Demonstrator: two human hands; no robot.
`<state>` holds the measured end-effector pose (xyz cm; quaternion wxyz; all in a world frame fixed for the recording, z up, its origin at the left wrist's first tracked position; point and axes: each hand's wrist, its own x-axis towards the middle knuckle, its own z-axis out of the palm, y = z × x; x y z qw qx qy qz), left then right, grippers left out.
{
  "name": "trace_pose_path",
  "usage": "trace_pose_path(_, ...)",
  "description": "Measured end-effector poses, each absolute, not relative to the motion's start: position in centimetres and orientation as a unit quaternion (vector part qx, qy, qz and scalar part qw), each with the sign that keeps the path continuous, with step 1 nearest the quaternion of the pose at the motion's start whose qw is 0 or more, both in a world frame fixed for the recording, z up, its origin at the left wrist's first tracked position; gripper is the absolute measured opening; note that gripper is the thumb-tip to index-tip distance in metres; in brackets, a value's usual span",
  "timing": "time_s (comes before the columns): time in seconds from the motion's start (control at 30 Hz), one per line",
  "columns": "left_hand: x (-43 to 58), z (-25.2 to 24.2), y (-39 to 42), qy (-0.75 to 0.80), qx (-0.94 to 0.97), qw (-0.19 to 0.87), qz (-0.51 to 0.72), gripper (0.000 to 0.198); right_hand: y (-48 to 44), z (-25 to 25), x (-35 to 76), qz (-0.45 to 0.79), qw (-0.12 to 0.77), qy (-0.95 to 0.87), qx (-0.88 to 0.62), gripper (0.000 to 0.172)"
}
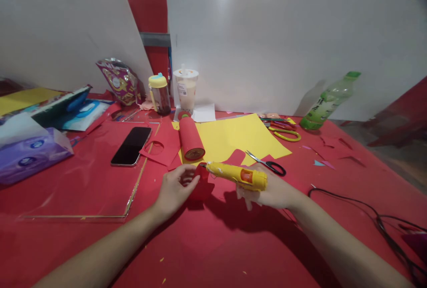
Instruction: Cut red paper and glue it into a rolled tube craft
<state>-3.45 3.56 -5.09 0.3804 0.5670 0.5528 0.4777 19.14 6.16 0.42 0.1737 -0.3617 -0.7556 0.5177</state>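
Observation:
In my right hand (pixel 258 192) is a yellow hot glue gun (pixel 236 175), its nozzle pointing left. The nozzle tip is at the upper edge of a small red paper piece (pixel 199 186); whether it touches I cannot tell. My left hand (pixel 176 188) pinches that red piece between thumb and fingers, and its exact shape blends into the red table. Just beyond lies a red paper-covered roll (pixel 191 139) on a yellow paper sheet (pixel 230 134). A red paper strip with a rounded end (pixel 236 157) and scissors with black handles (pixel 271 166) lie behind the glue gun.
A phone (pixel 131 146) and red paper with a round hole (pixel 163 143) lie left. Behind stand a yellow-lidded bottle (pixel 160 97), a drink cup (pixel 186 92) and a snack bag (pixel 120 83). Right are a tilted green bottle (pixel 328 103), yellow-handled scissors (pixel 287 134) and a black cable (pixel 350 199).

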Motion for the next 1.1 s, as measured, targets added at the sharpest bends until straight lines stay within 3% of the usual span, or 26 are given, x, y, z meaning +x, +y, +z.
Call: trace_pose_path(1.1,-3.5,-5.3,3.7,0.551,0.575,0.384,0.467,0.019,6.5,1.4,19.4,0.442,0.125,-0.808,-0.369,0.007)
